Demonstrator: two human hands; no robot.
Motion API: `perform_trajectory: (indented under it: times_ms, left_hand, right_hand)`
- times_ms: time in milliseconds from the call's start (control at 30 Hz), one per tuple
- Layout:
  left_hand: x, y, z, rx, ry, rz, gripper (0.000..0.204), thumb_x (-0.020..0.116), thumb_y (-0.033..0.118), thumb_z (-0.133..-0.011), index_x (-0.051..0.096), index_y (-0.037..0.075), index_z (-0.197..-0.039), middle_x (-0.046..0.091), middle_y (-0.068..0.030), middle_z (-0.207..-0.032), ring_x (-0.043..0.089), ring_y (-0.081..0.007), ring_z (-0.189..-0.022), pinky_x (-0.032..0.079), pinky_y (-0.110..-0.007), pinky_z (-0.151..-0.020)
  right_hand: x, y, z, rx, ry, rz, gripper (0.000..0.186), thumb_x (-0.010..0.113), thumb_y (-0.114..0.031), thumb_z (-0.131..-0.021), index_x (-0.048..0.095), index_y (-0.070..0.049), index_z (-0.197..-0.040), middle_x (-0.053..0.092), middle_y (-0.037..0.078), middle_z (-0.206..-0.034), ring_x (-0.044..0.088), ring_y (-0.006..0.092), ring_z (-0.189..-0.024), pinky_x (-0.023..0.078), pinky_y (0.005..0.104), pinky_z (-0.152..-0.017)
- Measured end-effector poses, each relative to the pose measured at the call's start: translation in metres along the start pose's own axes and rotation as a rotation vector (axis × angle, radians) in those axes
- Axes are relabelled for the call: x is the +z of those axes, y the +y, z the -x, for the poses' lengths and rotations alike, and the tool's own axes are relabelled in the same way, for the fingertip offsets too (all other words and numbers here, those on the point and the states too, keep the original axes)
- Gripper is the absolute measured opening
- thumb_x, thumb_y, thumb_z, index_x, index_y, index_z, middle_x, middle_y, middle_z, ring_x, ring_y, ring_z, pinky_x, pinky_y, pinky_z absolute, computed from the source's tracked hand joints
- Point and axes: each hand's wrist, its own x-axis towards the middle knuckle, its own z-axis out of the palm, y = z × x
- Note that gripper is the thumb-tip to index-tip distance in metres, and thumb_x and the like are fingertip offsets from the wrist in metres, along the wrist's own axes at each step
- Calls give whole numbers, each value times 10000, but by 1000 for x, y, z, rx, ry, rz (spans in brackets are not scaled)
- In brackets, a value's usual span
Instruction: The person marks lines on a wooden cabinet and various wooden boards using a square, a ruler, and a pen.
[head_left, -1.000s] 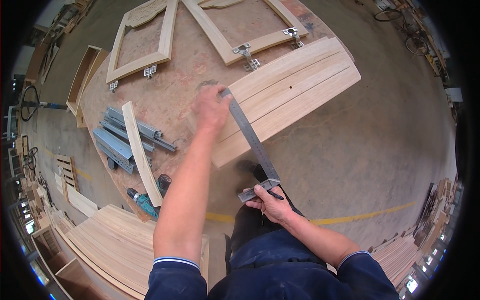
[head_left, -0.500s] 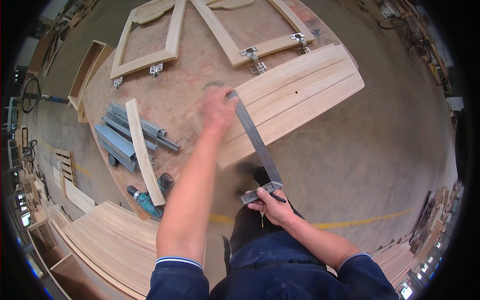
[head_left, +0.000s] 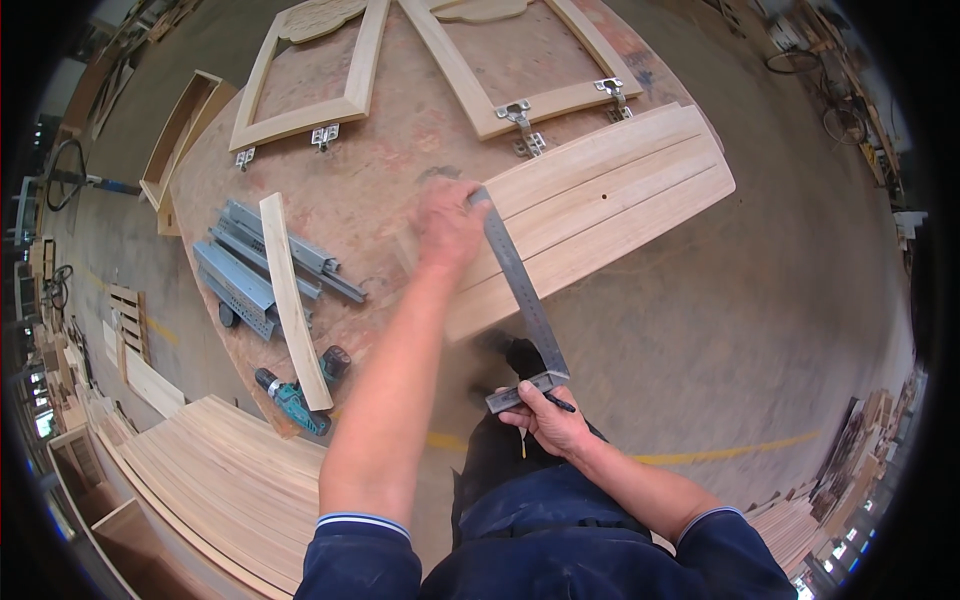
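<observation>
Floor (head_left: 760, 330) below, left hand (head_left: 447, 222) (right hand (head_left: 552, 418) too) holds a square (head_left: 521, 280).

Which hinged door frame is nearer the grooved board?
The right-hand frame: its two hinges lie close beside the grooved board, while the left-hand frame lies farther away.

a woodworking workshop, shown by the metal square (head_left: 514, 275), planks (head_left: 215, 460), and a bench (head_left: 400, 140) bearing a drill (head_left: 291, 401) and hinged wooden frames (head_left: 367, 60).
</observation>
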Motion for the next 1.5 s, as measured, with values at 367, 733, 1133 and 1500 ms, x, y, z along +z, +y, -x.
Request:
perform_trajectory:
  times_ms: [367, 733, 1133, 1500]
  left_hand:
    - [-10, -7, 7, -15, 118, 33, 280, 751, 221, -850, 703, 83, -1089, 668, -152, -1121, 626, -344, -1089, 474, -476, -975]
    - [-179, -64, 190, -520, 819, 433, 328, 715, 149, -946, 551, 1, -1188, 644, -73, -902, 636, -178, -814, 538, -344, -751]
    - [-258, -44, 530, -607, 1929, 561, 333, 716, 91, -947, 546, -33, -1204, 667, -71, -1051, 653, -135, -939, 547, -304, -836]
    - [-278, 14, 783, -685, 2232, 87, 302, 683, 55, -983, 604, 32, -1273, 660, -33, -1057, 613, -102, -915, 502, -252, -793]
  right_hand:
    - [7, -13, 16, -111, 19, 194, 262, 569, -188, -1070, 622, 53, -1158, 712, 185, -1140, 731, 275, -994, 662, 395, -818]
    - [95, -63, 26, -266, -398, 1069, 255, 625, -167, -974, 605, 68, -1073, 744, 169, -881, 752, 256, -786, 633, 390, -745]
    - [300, 60, 35, -238, -1531, 1466, 65, 598, -82, -999, 594, -18, -1010, 722, 108, -888, 691, 159, -706, 557, 288, -669]
    - [423, 289, 269, -658, -2104, 1710, 47, 602, -67, -951, 574, -32, -962, 583, 53, -649, 585, 191, -567, 464, 333, -559]
